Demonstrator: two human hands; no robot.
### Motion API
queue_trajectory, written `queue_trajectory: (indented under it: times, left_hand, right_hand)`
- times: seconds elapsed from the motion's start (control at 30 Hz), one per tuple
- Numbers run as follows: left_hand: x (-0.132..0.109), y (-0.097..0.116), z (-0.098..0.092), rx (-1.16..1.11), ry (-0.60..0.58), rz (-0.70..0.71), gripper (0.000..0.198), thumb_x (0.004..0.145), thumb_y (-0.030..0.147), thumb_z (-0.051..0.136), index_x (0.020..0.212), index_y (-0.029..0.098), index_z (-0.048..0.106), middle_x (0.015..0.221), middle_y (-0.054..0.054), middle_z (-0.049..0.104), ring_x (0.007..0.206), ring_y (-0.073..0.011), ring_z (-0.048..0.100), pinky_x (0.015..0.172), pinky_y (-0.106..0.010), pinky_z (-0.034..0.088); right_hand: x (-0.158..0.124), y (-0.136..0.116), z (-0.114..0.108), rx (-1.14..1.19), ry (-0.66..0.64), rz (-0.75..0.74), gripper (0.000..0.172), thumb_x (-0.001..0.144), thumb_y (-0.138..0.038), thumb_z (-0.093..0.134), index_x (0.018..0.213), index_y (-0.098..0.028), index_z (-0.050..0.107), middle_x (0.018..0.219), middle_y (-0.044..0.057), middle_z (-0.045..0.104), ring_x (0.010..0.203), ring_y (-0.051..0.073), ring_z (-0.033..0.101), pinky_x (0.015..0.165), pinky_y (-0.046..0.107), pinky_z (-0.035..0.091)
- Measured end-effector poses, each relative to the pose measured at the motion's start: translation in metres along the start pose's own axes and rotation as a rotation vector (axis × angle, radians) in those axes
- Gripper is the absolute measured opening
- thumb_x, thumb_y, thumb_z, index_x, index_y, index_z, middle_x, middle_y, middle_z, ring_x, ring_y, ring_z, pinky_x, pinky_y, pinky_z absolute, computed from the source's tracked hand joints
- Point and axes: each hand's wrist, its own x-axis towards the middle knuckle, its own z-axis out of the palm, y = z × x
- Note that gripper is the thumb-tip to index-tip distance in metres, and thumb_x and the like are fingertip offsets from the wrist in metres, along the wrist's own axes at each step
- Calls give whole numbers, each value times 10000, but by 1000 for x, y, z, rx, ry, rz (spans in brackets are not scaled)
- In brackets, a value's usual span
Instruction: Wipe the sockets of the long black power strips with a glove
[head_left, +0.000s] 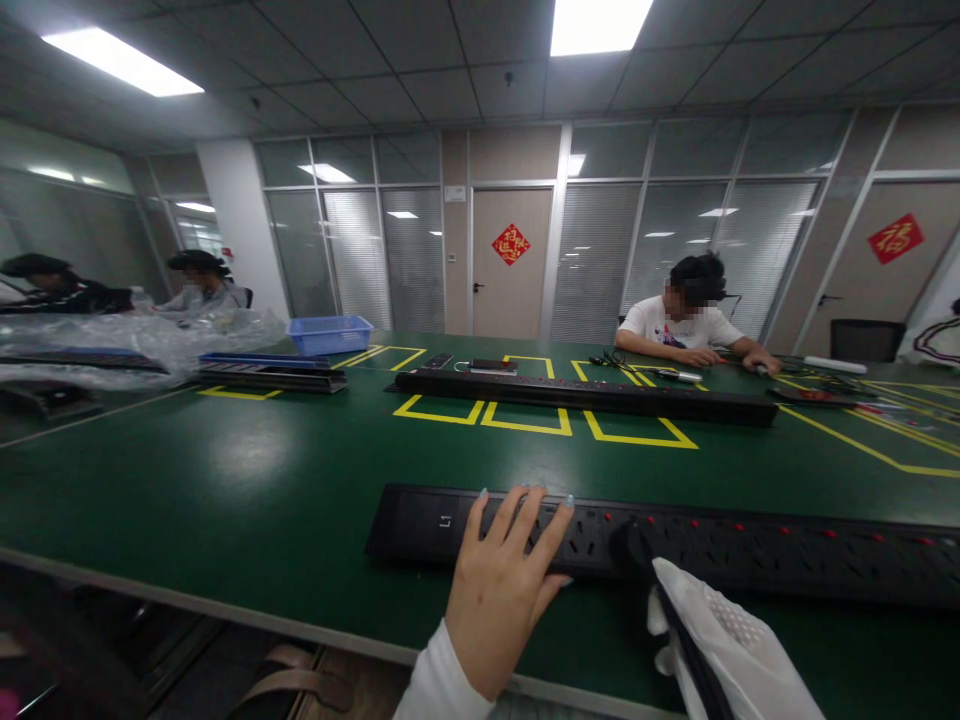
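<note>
A long black power strip (720, 560), with rows of sockets, red dots and an "L1" mark near its left end, lies across the near side of the green table. My bare left hand (506, 570) rests on its left part, fingers spread and flat across the sockets. In a white glove with a dotted patch, my right hand (731, 635) is wrapped round a long-handled black tool (637, 550). The tool's wide, dark head lies against the sockets just right of my left hand. I cannot make out its exact kind.
A second long black strip (585, 393) lies farther back beside yellow tape outlines (525, 418). Metal-edged profiles (274, 373), clear plastic wrap (150, 345) and a blue bin (330, 335) stand at the left. Several people sit around the table, one person (682, 315) opposite.
</note>
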Motion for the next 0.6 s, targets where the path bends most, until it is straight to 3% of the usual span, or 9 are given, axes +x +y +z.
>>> queue_trajectory:
  times: [0.1, 0.2, 0.4, 0.5, 0.6]
  left_hand:
    - [0, 0, 0, 1, 10, -1, 597, 849, 467, 643, 1389, 345, 418, 1371, 16, 551, 1253, -234, 496, 1046, -513, 382]
    - [1, 0, 0, 0, 8, 1, 595, 847, 474, 643, 1385, 343, 425, 1370, 18, 552, 1249, -234, 499, 1048, -515, 383]
    - [0, 0, 1, -11, 1, 4, 589, 858, 460, 634, 1392, 340, 418, 1371, 6, 554, 1254, -243, 496, 1050, -522, 377]
    - [1, -1, 1, -16, -7, 0, 586, 852, 462, 641, 1383, 338, 429, 1363, 5, 561, 1248, -242, 504, 1047, -524, 382]
    - [2, -1, 1, -18, -7, -4, 604, 830, 481, 661, 1373, 342, 438, 1358, 9, 564, 1241, -241, 512, 1037, -524, 396]
  right_hand:
    - [5, 4, 8, 20, -56, 1, 463, 876, -601, 575, 692, -180, 629, 602, -22, 640, 323, 68, 476, 378, 215, 437]
    - [9, 6, 5, 28, -65, -5, 516, 761, -706, 612, 582, -222, 607, 464, -14, 588, 261, 97, 456, 336, 238, 410]
    - [13, 7, -1, 10, -77, -1, 520, 794, -694, 567, 546, -238, 586, 371, -19, 538, 236, 108, 457, 386, 239, 466]
    - [15, 6, -1, -22, -116, -7, 520, 803, -698, 549, 561, -239, 583, 372, -14, 549, 243, 119, 476, 331, 226, 414]
    - [19, 3, -4, -75, -154, -34, 500, 788, -688, 581, 568, -239, 612, 377, 4, 571, 319, 156, 566, 356, 223, 449]
